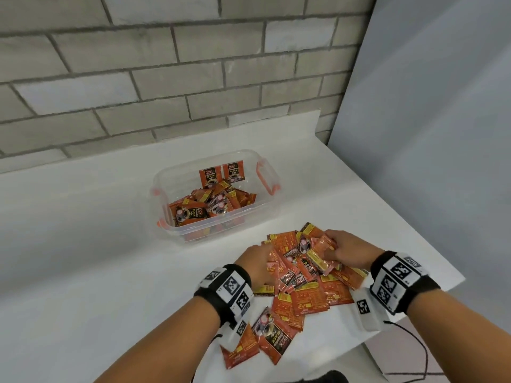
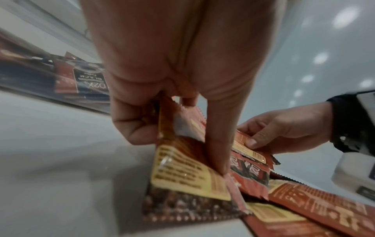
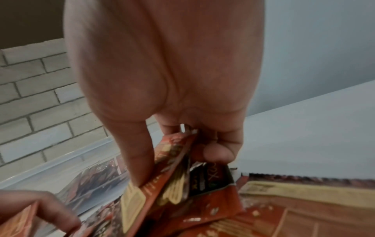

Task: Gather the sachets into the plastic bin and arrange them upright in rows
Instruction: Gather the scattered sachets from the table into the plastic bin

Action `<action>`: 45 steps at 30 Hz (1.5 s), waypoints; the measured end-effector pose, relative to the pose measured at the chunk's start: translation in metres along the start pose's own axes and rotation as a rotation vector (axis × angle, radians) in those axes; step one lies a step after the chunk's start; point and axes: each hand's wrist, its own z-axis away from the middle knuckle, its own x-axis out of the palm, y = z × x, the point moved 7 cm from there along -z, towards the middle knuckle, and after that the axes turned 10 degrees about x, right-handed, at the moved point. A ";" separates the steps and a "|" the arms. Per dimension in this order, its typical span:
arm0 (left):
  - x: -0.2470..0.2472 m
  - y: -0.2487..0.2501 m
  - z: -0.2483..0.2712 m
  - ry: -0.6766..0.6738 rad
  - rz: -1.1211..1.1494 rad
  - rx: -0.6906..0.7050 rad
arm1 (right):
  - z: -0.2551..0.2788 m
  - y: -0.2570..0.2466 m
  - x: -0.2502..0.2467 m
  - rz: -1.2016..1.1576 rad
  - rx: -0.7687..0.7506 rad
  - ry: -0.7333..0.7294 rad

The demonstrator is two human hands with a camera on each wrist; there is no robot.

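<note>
Right hand clutches bunch of sachets above loose pile. Left hand pinches sachets at pile's left edge. Pile on white counter, near clear plastic bin holding jumbled sachets, two upright at back.
</note>
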 end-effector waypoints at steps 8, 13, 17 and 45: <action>-0.007 -0.002 -0.007 0.035 -0.026 -0.018 | -0.004 -0.009 -0.002 0.131 -0.061 0.154; -0.012 -0.003 -0.014 0.043 -0.030 -0.016 | -0.002 -0.013 -0.006 0.167 -0.067 0.248; -0.022 0.002 -0.011 0.041 -0.035 0.012 | 0.006 -0.021 -0.010 0.036 -0.098 0.197; -0.194 -0.110 0.022 0.625 0.188 -0.470 | -0.077 -0.265 0.019 0.069 -0.158 0.184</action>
